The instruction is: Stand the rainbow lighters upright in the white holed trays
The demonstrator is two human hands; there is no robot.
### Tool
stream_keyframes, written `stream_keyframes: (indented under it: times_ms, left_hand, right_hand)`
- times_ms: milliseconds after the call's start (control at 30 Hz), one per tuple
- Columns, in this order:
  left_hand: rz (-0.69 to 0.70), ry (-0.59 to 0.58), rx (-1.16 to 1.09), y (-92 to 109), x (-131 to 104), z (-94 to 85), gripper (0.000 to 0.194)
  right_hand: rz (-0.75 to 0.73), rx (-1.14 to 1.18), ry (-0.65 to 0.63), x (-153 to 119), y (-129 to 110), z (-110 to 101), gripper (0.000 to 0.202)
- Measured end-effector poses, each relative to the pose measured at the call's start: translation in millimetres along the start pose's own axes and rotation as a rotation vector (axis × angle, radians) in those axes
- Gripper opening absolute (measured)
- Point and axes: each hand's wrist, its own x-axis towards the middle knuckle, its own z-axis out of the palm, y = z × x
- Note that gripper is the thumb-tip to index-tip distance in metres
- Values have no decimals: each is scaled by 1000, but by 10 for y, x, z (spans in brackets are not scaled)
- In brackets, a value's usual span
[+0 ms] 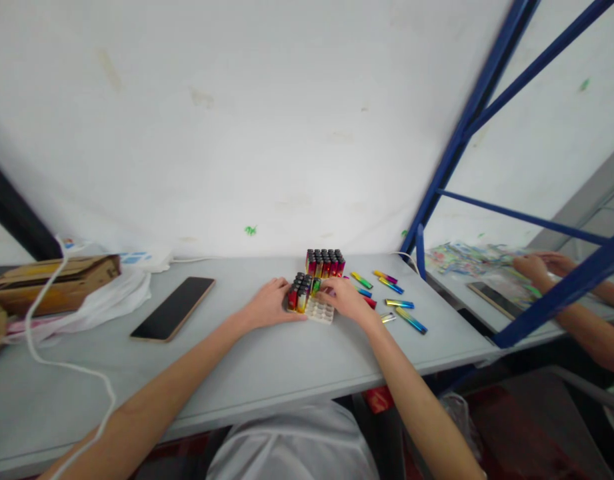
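A pale tray (321,311) with small round compartments lies on the grey table, its left part filled with upright lighters (300,291) with black tops. My left hand (271,303) is wrapped round the left side of these lighters and the tray. Over the tray's right part, my right hand (343,297) has its fingers pressed together beside a green lighter (315,286); what they hold, if anything, is hidden. Behind the tray stands a block of pink and red lighters (325,264). Loose shiny lighters, one of them blue and yellow (411,321), lie to the right.
A dark phone (175,309) lies on the table (267,367) at the left, near a cardboard box (57,283), a plastic bag and a white cable (71,365). Blue metal bars (451,147) rise at the right. Beyond them, another person's hands (541,268) are over a neighbouring table.
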Motion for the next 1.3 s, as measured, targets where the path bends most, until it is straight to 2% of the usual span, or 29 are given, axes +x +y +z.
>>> stream_keyframes:
  times_ms: [133, 233, 300, 433, 567, 700, 833, 900, 967, 1033, 1100, 1167, 1300]
  left_hand:
    - [18, -10, -8, -44, 29, -24, 70]
    - [-2, -8, 24, -96, 41, -63, 70]
    - [-26, 12, 43, -130, 39, -80, 68]
    - [-34, 41, 42, -178, 29, -93, 62]
    - [-19, 34, 39, -203, 28, -94, 66]
    - [0, 28, 24, -213, 27, -86, 69]
    - [18, 26, 10, -210, 16, -78, 74]
    - [23, 31, 6, -207, 12, -76, 75]
    - [26, 39, 1, -206, 8, -73, 74]
    - [23, 43, 4, -206, 8, -70, 73]
    - [19, 39, 12, -205, 10, -66, 72]
    - [19, 34, 14, -204, 11, -64, 70]
    - [25, 29, 16, -197, 5, -67, 72]
  right_hand:
    - [106, -10, 116, -68, 180, -297, 14]
    - [255, -137, 171, -160, 470, -521, 18]
    - [378, -242, 174, -222, 680, -599, 21]
    - [510, -392, 76, -298, 958, -558, 20]
    - [535, -442, 36, -307, 1015, -433, 15]
    - [583, -378, 138, -308, 1033, -393, 15]
    - [586, -142, 355, -270, 1051, -462, 20]
    - [563, 83, 488, -225, 1006, -505, 22]
    - [525, 368, 621, -177, 892, -538, 36]
    - [452, 673, 688, -144, 704, -557, 49]
    - [353, 942, 646, -133, 455, -568, 55]
    - [282, 1141, 545, -137, 181, -566, 55]
    - [206, 1326, 295, -135, -278, -480, 52]
